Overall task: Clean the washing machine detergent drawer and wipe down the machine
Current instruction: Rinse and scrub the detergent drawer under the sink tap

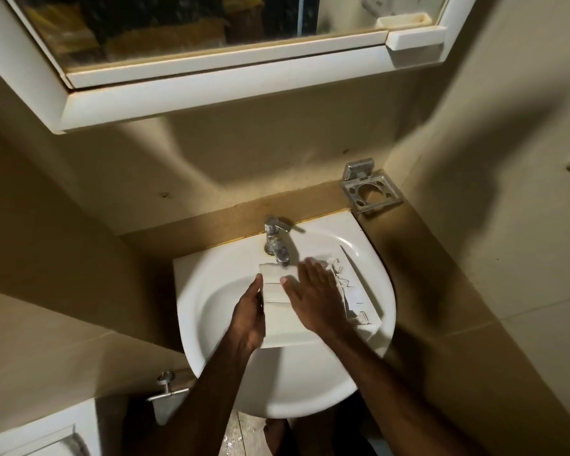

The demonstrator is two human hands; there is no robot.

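Observation:
The white detergent drawer (278, 312) lies across the white sink basin (211, 281), its far end under the chrome tap (276, 240). My left hand (249, 319) grips the drawer's left edge. My right hand (313, 296) rests flat on top of it, fingers spread and pointing toward the tap. The drawer's front panel (359, 287) with printed marks lies along the right, beside my right hand. I cannot tell whether water is running. The washing machine is out of view.
A mirrored cabinet (211, 83) hangs low above the sink. A metal toothbrush holder (369, 190) is fixed to the right corner wall. A valve and hose (167, 386) sit left under the basin, with a white toilet tank (30, 439) at bottom left. Walls close in on both sides.

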